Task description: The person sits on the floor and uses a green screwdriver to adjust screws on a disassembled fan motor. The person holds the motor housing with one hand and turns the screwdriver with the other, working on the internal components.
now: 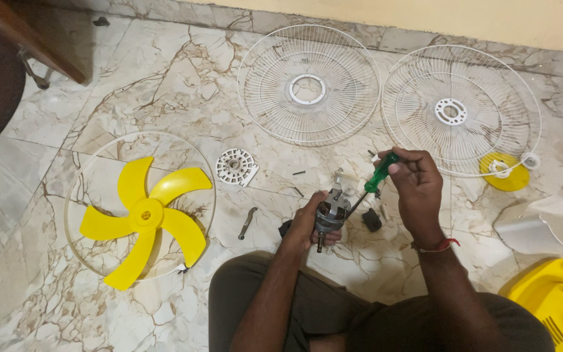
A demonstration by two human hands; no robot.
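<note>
Nearest, the person's knees in dark cloth fill the bottom edge; just above them the left hand (307, 225) is closed round a small fan motor (331, 212), a grey metal barrel with its shaft pointing down toward the lap and a pale bracket on top, held clear of the floor between the two forearms; the right hand (415, 182), a red thread at the wrist, is closed on the green handle of a screwdriver (373, 182) whose dark shank slants down and left to the motor's upper side; whether the tip sits in a screw head I cannot tell; to do this well, I judge, the shank should run in line with the screw, pressed in firmly while the left hand stops the barrel turning, since a slanted tip would slip off. Beside the motor on the veined, glossy marble floor (164, 85) lie a small black part (371, 220), a short metal piece (247, 223), loose dark screws and a white round perforated plate (236, 167); to the left a yellow plastic blade (143, 218) with smooth curved vanes lies inside a thin white ring; at the right edge sit a yellow vented housing (555, 306) and a white shell (545, 227); farthest, two white wire grilles (309, 85) lie side by side near the wall, with a yellow disc (504, 173) beside the right one.
</note>
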